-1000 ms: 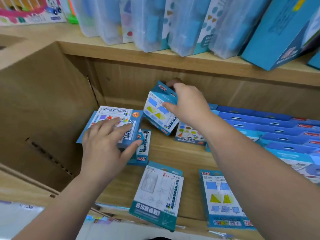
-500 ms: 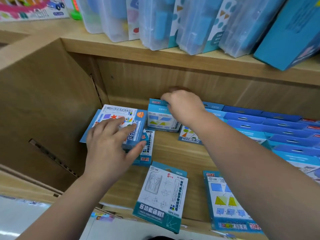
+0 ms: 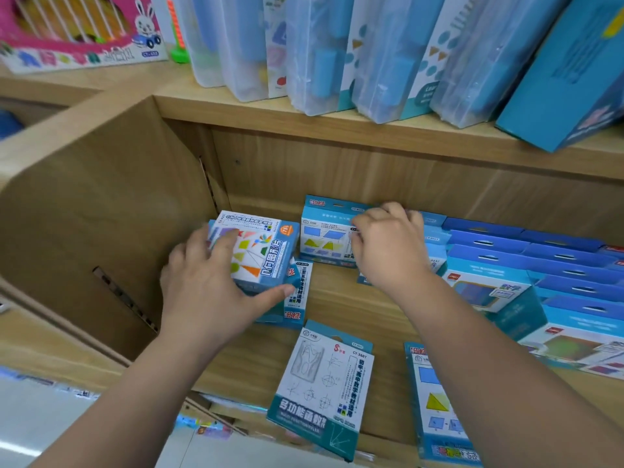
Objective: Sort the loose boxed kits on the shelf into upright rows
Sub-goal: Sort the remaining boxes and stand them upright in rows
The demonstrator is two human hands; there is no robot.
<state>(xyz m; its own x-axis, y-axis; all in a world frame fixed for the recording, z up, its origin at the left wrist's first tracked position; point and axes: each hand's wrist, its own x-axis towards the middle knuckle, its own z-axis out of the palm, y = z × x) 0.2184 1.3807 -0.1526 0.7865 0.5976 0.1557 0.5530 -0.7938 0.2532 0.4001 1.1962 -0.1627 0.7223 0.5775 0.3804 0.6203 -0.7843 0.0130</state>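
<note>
My left hand (image 3: 211,282) grips a white-and-blue kit printed with coloured shapes (image 3: 260,253), thumb under its near edge, tilting it up off another blue kit (image 3: 297,298) beneath. My right hand (image 3: 388,246) holds a blue kit with parallelogram pictures (image 3: 324,238), standing upright against the shelf's back wall. Two kits lie flat near the front edge: a white ruler kit (image 3: 326,386) and a blue shapes kit (image 3: 435,407), partly hidden by my right forearm.
Rows of upright blue kits (image 3: 557,261) fill the right of the wooden shelf (image 3: 347,312). A wooden side panel (image 3: 101,214) closes the left. The upper shelf holds clear plastic cases (image 3: 337,52) and a pink toy box (image 3: 77,32).
My right hand has set the parallelogram kit from a tilt to upright at the back wall. My left hand has closed on the shapes kit and lifted its edge.
</note>
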